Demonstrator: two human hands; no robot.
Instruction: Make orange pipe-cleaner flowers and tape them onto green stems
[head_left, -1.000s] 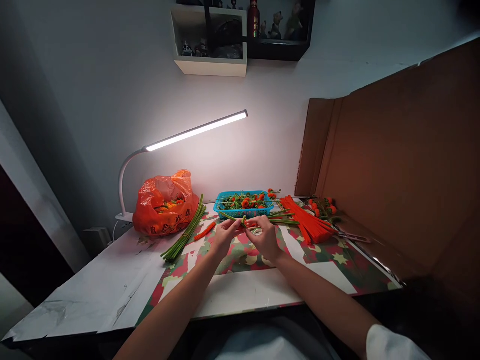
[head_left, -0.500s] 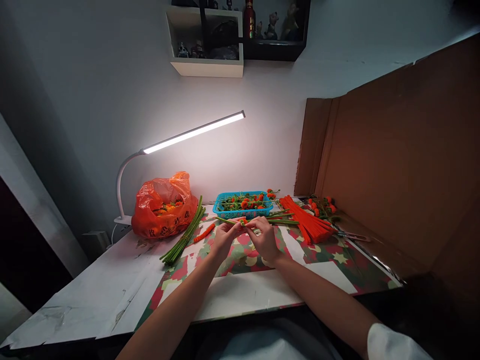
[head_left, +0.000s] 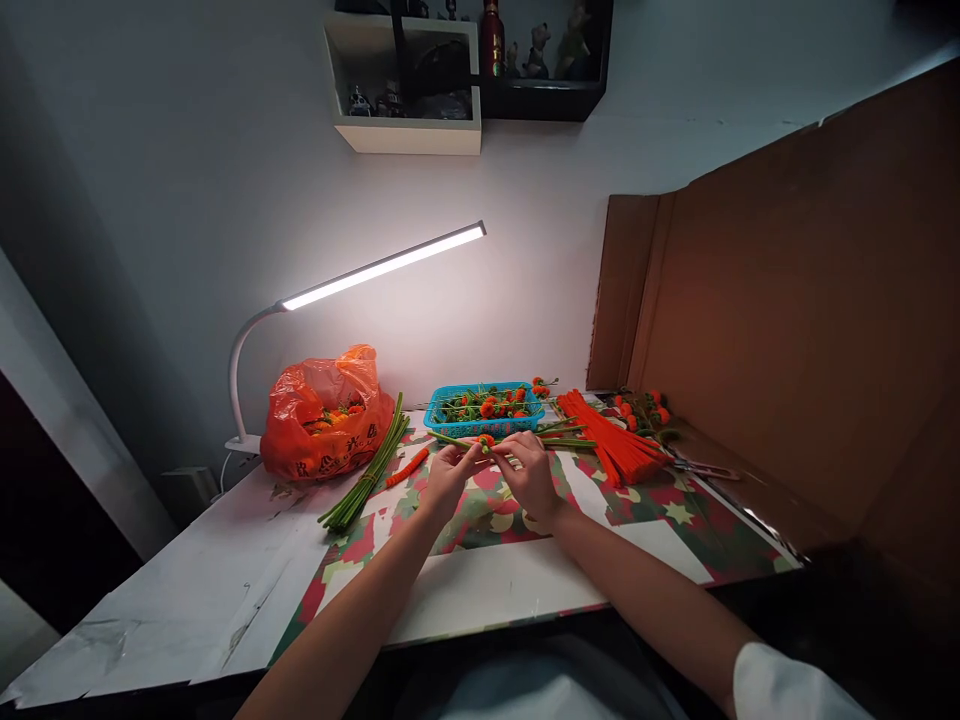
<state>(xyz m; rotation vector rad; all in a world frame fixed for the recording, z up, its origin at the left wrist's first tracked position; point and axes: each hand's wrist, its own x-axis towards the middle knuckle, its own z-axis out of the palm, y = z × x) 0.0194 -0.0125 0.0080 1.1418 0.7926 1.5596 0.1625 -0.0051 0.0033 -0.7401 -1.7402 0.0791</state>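
Note:
Over the middle of the table, my left hand (head_left: 448, 478) and my right hand (head_left: 528, 476) come together, fingertips pinched on a small orange flower (head_left: 486, 440) with a green stem (head_left: 448, 439) that points out to the left. It looks made of fuzzy pipe cleaner; the fingers hide part of it. Just behind the hands stands a blue basket (head_left: 429, 418) of similar orange flowers and green stems. A coiled orange pipe cleaner (head_left: 409, 467) lies left of my left hand. To the right of my right hand is a bundle of red-orange pipe cleaners (head_left: 611, 440).
Green stems (head_left: 367, 478) lie bundled beside a red plastic bag (head_left: 322, 425) of orange pieces. A clamp lamp (head_left: 386, 265) reaches over the table. Scissors (head_left: 709, 470) and more orange flowers (head_left: 643, 410) lie right, near a tall cardboard panel (head_left: 787, 300).
The orange flower between my fingertips has turned and shows more plainly now. Its green stem has tipped flatter. Both hands stay in nearly the same place, and the view has shifted slightly.

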